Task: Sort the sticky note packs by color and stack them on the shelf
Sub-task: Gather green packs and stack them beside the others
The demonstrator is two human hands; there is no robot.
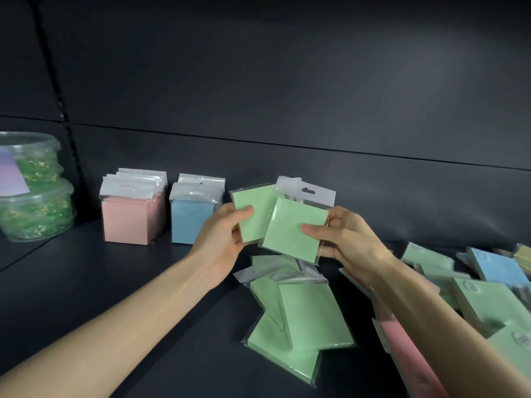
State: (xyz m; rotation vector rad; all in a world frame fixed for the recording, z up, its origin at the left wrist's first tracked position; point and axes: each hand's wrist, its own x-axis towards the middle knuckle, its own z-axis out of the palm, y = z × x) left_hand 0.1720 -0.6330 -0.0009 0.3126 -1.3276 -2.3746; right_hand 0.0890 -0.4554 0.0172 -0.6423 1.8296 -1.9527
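Note:
My left hand (pixel 222 238) grips a green sticky note pack (pixel 255 208) by its lower left edge. My right hand (pixel 344 239) holds a second green pack (pixel 287 234), which overlaps the first in front. Both packs hang above the dark shelf (pixel 86 268). Below them lies a loose pile of green packs (pixel 301 320). Standing at the back are a pink stack (pixel 130 216) and a blue stack (pixel 192 219). More green packs (pixel 485 303), a blue pack (pixel 494 265) and a pink pack (pixel 408 346) lie mixed at the right, partly under my right forearm.
Two clear tubs (pixel 31 191) with green filling are stacked at the far left, beyond a shelf upright (pixel 61 110). The dark back wall (pixel 287 96) rises behind the stacks.

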